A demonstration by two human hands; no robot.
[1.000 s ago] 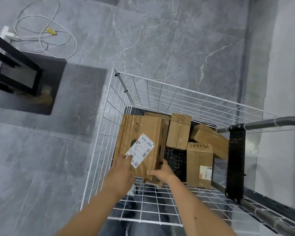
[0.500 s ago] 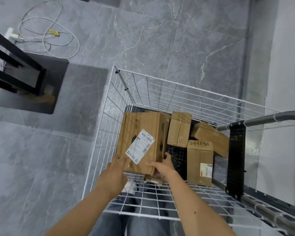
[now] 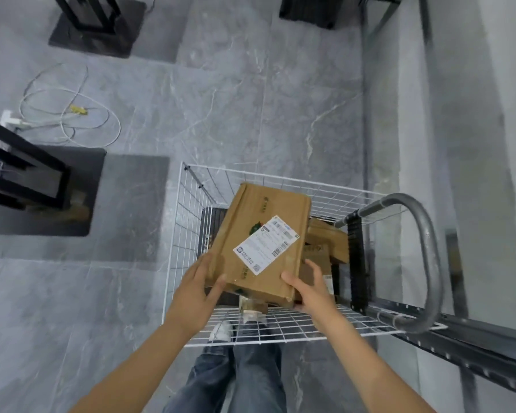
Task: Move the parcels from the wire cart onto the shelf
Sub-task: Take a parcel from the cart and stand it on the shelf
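A large flat cardboard parcel (image 3: 259, 228) with a white shipping label hangs tilted above the white wire cart (image 3: 185, 222). My left hand (image 3: 198, 289) grips its near left corner, thumb on top. My right hand (image 3: 309, 289) grips its near right corner, thumb on top and fingers underneath. Smaller brown parcels (image 3: 328, 239) lie in the cart's right half, partly hidden by the lifted parcel. A dark mat shows on the cart's floor at the left.
The cart's grey handle (image 3: 426, 251) loops at the right, over a metal rail (image 3: 471, 344). Black frames on dark floor plates (image 3: 51, 216) stand to the left and at the top. A coiled white cable (image 3: 69, 114) lies on the grey tile floor.
Both hands have lifted the large parcel up out of the cart and a little to the right. The camera has tilted up, showing more floor ahead.
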